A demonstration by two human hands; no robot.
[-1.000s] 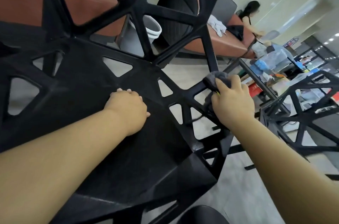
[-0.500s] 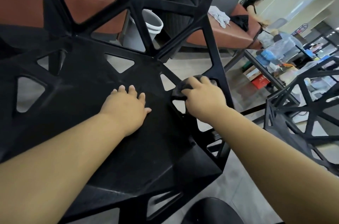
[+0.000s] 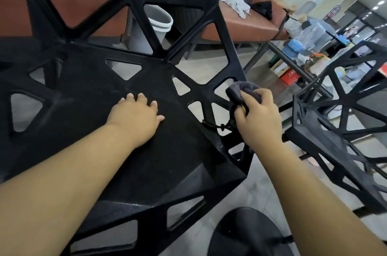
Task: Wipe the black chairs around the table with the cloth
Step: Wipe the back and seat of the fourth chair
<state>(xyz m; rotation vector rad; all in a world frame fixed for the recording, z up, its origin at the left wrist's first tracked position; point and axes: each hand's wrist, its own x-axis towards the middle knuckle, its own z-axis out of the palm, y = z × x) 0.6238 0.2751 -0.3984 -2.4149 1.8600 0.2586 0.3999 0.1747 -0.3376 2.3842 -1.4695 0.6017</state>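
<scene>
Fingers (image 3: 251,99) of the right hand (image 3: 258,117), gripping the cloth (image 3: 244,88), have slid outward along the chair (image 3: 167,151); left hand (image 3: 134,117) stays flat.

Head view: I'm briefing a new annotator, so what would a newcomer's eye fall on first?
A black chair with triangular cut-outs fills the left and centre, the left hand resting on its seat. At its right edge the right hand grips a grey cloth. A second black chair stands at the right.
</scene>
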